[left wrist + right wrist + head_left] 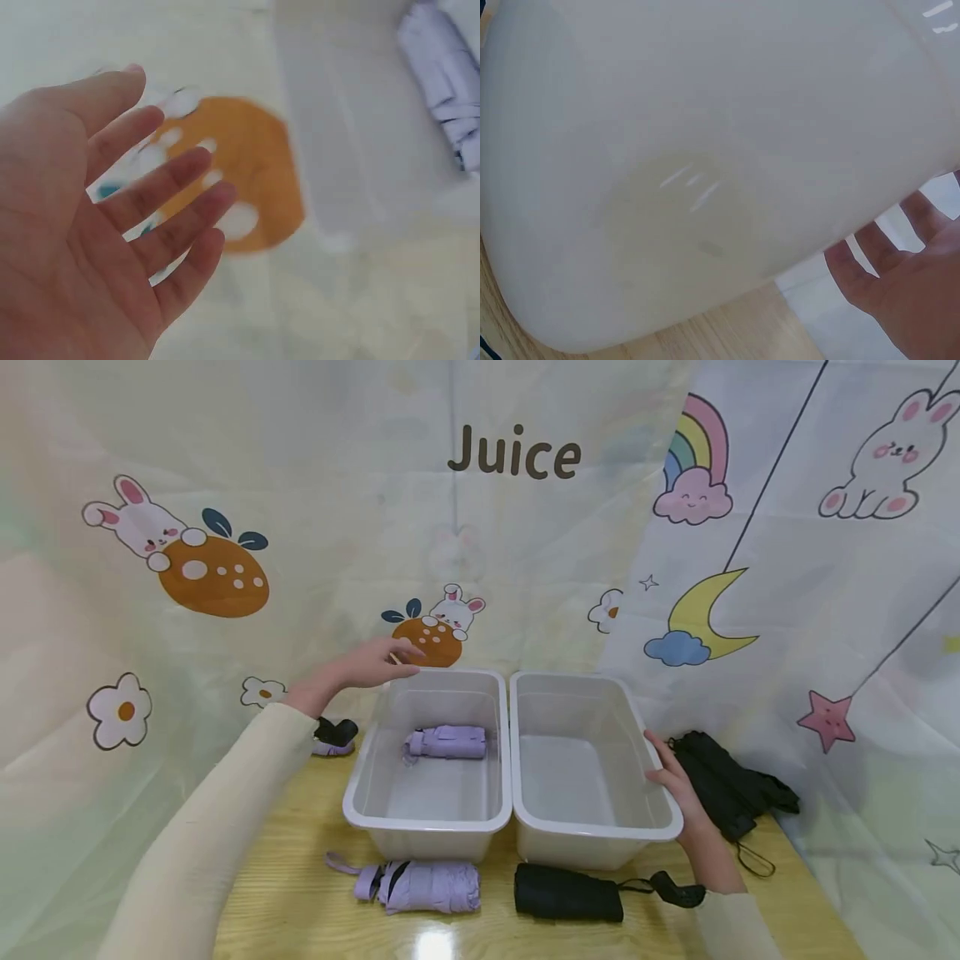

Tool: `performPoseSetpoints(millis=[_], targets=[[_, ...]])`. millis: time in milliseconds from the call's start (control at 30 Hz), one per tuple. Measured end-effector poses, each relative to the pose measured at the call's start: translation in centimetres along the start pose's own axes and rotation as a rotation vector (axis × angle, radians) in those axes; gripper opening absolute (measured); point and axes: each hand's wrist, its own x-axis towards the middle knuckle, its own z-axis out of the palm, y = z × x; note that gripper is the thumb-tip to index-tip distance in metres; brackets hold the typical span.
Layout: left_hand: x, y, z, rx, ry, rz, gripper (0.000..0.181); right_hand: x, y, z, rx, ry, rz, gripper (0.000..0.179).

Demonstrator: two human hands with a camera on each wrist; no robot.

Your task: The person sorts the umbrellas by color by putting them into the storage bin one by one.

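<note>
Two white plastic bins stand side by side: a left bin (431,827) and a right bin (592,831). Above the back left corner of the left bin hovers my left hand (375,662), fingers extended and apart, holding nothing; the left wrist view shows its bare palm (97,225). A folded purple umbrella (448,742) lies inside the left bin. My right hand (678,785) holds the right bin's outer side, its thumb over the rim. In the right wrist view its fingers (885,251) lie along the bin's wall (705,112), with some tips hidden.
On the wooden table (300,852), a folded purple umbrella (427,887) and a black umbrella (568,893) lie in front of the bins. Another black umbrella (720,781) lies right; a partly hidden purple item with a black end (336,732) lies left. Behind hangs a printed cloth (337,510).
</note>
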Motion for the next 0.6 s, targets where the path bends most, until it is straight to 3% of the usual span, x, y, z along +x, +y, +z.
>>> performPoseSetpoints(millis=[133, 267, 433, 600], targets=[[-3.1, -1.8, -1.8, -0.108, 0.085, 0.008, 0.040, -0.4, 0.1, -0.1, -0.018, 0.005, -0.008, 0.064], [-6.0, -4.6, -2.1, -0.163, 0.160, -0.043, 0.038, -0.5, 0.2, -0.2, -0.037, -0.009, -0.018, 0.063], [-8.5, -8.4, -0.4, -0.154, 0.192, -0.119, 0.035, -0.5, 0.2, -0.3, -0.038, -0.032, -0.027, 0.063], [-9.6, -12.1, 2.1, -0.165, 0.207, -0.153, 0.038, -0.2, 0.1, -0.4, -0.034, -0.045, -0.044, 0.063]])
